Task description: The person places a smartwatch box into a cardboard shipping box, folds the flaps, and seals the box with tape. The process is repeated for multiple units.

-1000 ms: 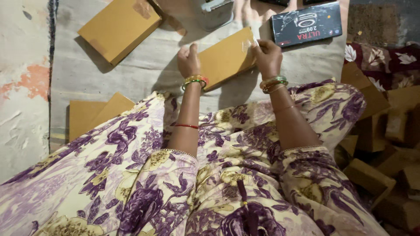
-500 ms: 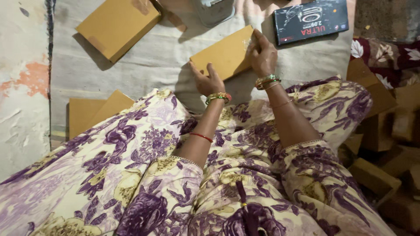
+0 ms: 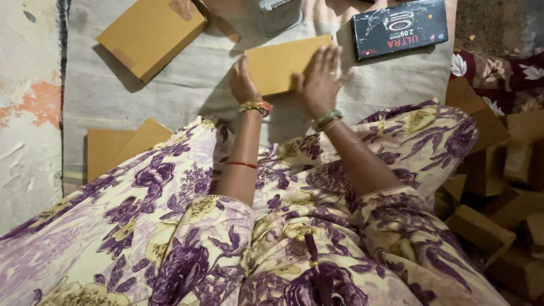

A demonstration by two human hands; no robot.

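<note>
A flat yellow-brown cardboard box (image 3: 283, 63) lies on a grey cloth (image 3: 187, 90) spread before the seated person, directly under and between both hands. The left hand (image 3: 242, 80) rests against the box's near left edge, fingers together and fairly straight, side-on to the camera; whether the fingertips curl under the edge cannot be told. The right hand (image 3: 320, 82) lies palm down on the box's right end, open and flat with the fingers spread and pointing away from the body, pressing on the lid and gripping nothing. Each wrist carries coloured bangles (image 3: 255, 107), and a thin red thread (image 3: 242, 164) circles the left forearm.

Just beyond the right hand, a little to its right, lies a black printed carton (image 3: 399, 27) showing a watch picture. Straight ahead of the hands, at the top edge of the view, stands a grey metal container (image 3: 277, 14), only partly seen. Well to the left of the left hand and farther away lies a larger closed cardboard box (image 3: 150, 34), sealed with tape. Nearer the body on the left side, two more flat cardboard pieces (image 3: 122, 148) poke out from under a purple-flowered garment (image 3: 170, 226). To the right of the right arm, a heap of small brown boxes (image 3: 498, 187) is piled up, well apart from the hands.
</note>
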